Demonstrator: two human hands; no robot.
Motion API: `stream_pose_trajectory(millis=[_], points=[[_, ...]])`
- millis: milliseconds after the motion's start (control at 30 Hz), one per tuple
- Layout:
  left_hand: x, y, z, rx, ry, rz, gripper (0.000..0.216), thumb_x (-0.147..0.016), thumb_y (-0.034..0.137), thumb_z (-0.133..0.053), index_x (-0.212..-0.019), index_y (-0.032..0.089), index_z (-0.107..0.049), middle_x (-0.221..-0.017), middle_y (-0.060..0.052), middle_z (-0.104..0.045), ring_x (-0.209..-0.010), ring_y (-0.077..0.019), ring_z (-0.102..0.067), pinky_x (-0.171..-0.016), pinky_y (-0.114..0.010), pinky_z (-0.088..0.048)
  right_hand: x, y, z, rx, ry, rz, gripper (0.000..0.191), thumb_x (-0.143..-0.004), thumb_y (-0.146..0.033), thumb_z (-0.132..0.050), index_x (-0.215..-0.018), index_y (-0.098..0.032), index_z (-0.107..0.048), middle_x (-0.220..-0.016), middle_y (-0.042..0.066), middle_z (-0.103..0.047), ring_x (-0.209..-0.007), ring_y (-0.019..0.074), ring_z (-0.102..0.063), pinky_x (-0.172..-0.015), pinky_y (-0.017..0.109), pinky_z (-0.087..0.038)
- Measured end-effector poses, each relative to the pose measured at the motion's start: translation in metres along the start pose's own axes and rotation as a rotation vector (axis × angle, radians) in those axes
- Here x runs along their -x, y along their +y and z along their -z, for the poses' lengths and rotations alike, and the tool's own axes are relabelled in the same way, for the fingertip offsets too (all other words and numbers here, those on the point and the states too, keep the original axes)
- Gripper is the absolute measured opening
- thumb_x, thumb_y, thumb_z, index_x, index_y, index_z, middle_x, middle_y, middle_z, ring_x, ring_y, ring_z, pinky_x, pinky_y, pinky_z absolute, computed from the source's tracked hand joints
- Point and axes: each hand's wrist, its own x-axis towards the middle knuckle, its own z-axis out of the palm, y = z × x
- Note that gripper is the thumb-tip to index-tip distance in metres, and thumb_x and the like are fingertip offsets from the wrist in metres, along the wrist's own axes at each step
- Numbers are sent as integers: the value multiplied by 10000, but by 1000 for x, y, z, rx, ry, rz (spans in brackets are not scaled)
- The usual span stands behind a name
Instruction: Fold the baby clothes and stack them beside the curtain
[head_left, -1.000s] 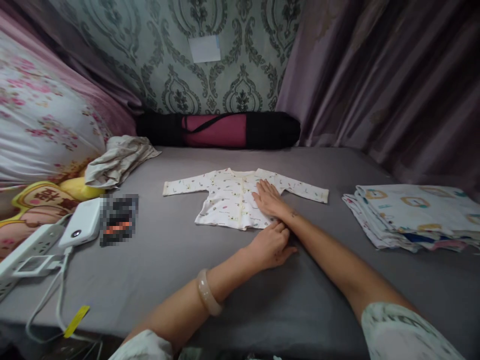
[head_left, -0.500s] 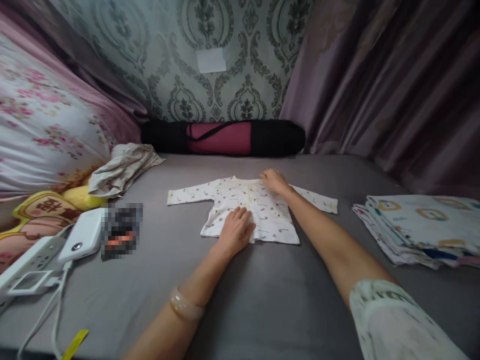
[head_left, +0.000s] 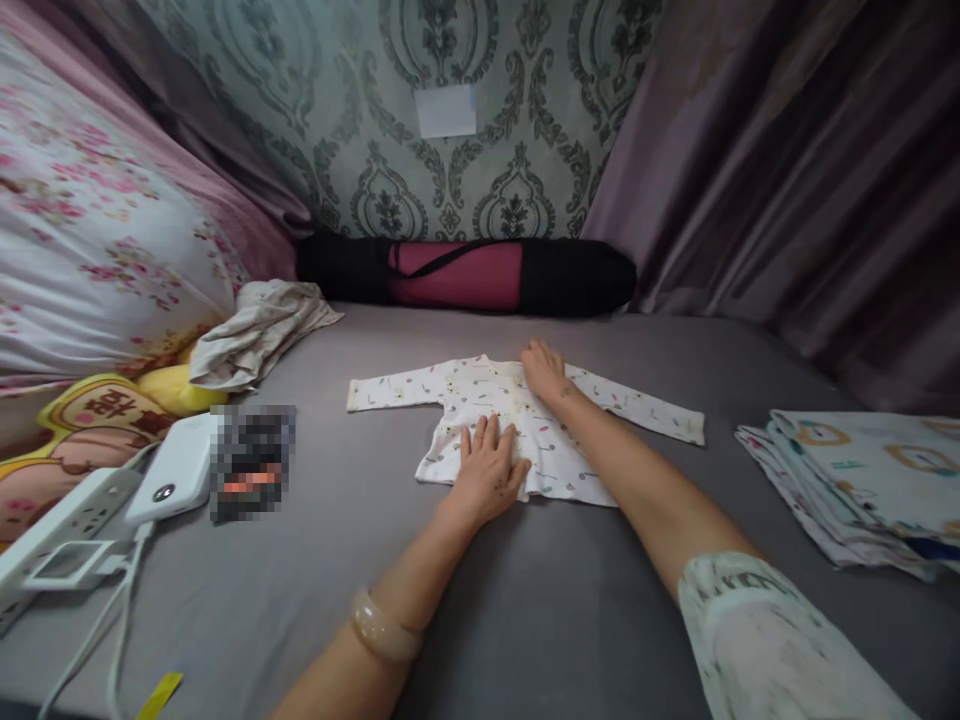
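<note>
A small white baby shirt (head_left: pixel 517 425) with tiny coloured prints lies spread flat on the grey bedsheet (head_left: pixel 525 600), both sleeves stretched out sideways. My left hand (head_left: pixel 489 470), with a pale bangle on its wrist, rests flat on the shirt's lower hem, fingers stretched out. My right hand (head_left: pixel 543 368) lies on the shirt's collar edge at the far side, fingers curled lightly onto the fabric; whether it pinches the cloth is hard to tell.
A stack of folded printed cloths (head_left: pixel 862 470) sits at the right. At the left are a power bank (head_left: pixel 176 470), a power strip (head_left: pixel 60 520) with cables, a crumpled beige cloth (head_left: pixel 259 325) and floral bedding (head_left: pixel 97 240). A black-and-maroon roll bag (head_left: pixel 465 275) lies against the wall.
My left hand moved from beside the shirt's bottom right corner onto its lower hem. My right hand slid from the shirt's middle up to the collar.
</note>
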Motion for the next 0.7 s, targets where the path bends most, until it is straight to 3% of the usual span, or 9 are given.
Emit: stream_pose_trajectory(millis=[167,300,400,500,567,633,700], points=[[1,1,2,-13,4,11,597,-943,459,-384,-1434,119,-370,-1553,-223,-260,-1463,-355,-150,-1154,-579,-148,22,-4,-11,-71,121,-113,451,-905,-26,-260,-1175,-135,-604,-1198,164,-593,-1097,242,-551,-914,336,-407],[3,2,1,-15,-5,7,631,-946,495,-377,-1427,87,-378,-1553,-240,-246,-1462,-363,-148,-1156,-571,-141,33,2,-15,-151,172,-212,446,-953,-142,-249,-1323,-79,-491,-1326,193,-532,-1212,272,-489,-1003,375,-352],[3,4,1,-10,35,2,588,-944,511,-390,-1379,118,-444,-1535,-215,-307,-1448,-349,-212,-1150,-554,-176,39,5,-26,-178,96,-270,571,-992,-347,-240,-1425,5,-359,-1476,226,-388,-1376,326,-311,-1113,442,-219],[2,2,10,18,196,1,436,-966,450,-379,-1242,171,-568,-1425,-153,-488,-1359,-269,-394,-1123,-444,-267,41,7,-35,-214,15,-286,656,-994,-429,-205,-1456,25,-311,-1540,217,-286,-1431,330,-205,-1151,455,-136],[1,-7,20,27,353,97,360,-974,399,-370,-1131,205,-629,-1285,-112,-602,-1226,-235,-511,-1054,-406,-333,40,9,-35,-253,5,-287,659,-995,-430,-199,-1460,26,-305,-1546,219,-271,-1435,327,-201,-1155,450,-133],[0,-23,32,7,479,283,331,-959,389,-396,-1053,217,-662,-1157,-104,-658,-1123,-257,-552,-981,-427,-365,42,9,-31,-294,23,-290,636,-996,-402,-215,-1454,28,-313,-1539,226,-284,-1429,321,-223,-1152,435,-158],[-1,-43,42,-9,511,472,338,-931,421,-435,-1007,203,-682,-1089,-123,-677,-1098,-304,-547,-938,-456,-370,48,6,-26,-323,72,-265,592,-984,-358,-277,-1437,19,-343,-1521,226,-317,-1413,309,-261,-1141,410,-200]])
